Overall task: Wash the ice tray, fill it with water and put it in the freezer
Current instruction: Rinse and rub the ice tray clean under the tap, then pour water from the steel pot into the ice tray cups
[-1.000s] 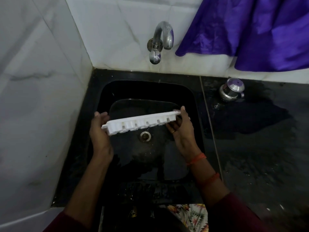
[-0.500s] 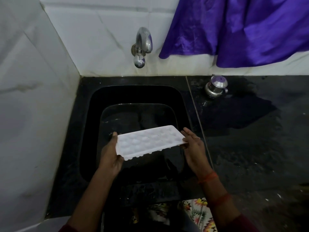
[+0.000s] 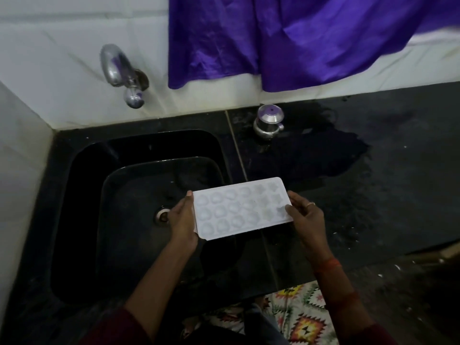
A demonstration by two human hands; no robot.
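A white plastic ice tray with several round cells is held flat, cells up, over the right edge of the black sink. My left hand grips its left short end, thumb on top. My right hand grips the right short end, thumb resting on a corner cell. Whether the cells hold water cannot be told. The steel tap on the white tiled wall sits up and to the left, with no water running.
A small steel pot with a lid stands at the back of the wet black counter. A purple cloth hangs down the wall above it. White marble walls close the left side. The sink drain shows beside my left hand.
The tray went from tilted on edge over the drain to flat with cells up, and both hands carried it right, toward the counter. The view swung right too.
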